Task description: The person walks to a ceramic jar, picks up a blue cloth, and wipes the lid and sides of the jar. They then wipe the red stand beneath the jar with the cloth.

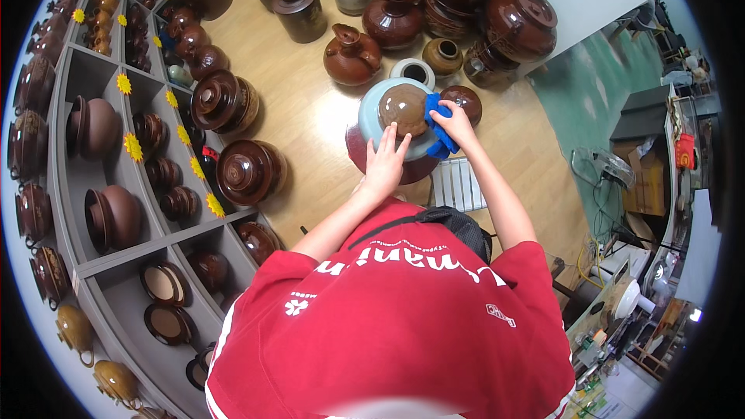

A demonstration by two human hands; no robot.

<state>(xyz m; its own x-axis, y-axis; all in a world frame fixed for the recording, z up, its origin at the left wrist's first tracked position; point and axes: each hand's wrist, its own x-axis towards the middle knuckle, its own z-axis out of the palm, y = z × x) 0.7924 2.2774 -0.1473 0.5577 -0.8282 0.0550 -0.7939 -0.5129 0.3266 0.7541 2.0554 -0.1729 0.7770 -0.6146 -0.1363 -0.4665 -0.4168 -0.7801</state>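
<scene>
In front of me a large pale-blue glazed jar (372,106) carries a glossy brown domed lid or pot (403,106) on top. My left hand (384,166) rests with fingers spread on the near side of the brown dome. A bunched blue cloth (440,131) is gripped in my right hand (454,121), pressed against the right side of the dome. Below the pale-blue piece shows a dark red round surface (356,154). A small dark brown glazed pot (467,103) sits just beyond my right hand.
A white-rimmed jar (414,70), a brown jug (351,58) and several lidded crocks stand on the wooden floor (302,105) ahead. Grey shelves (110,267) with pottery run along the left. At right are a slatted white stool (458,183) and a fan (605,169).
</scene>
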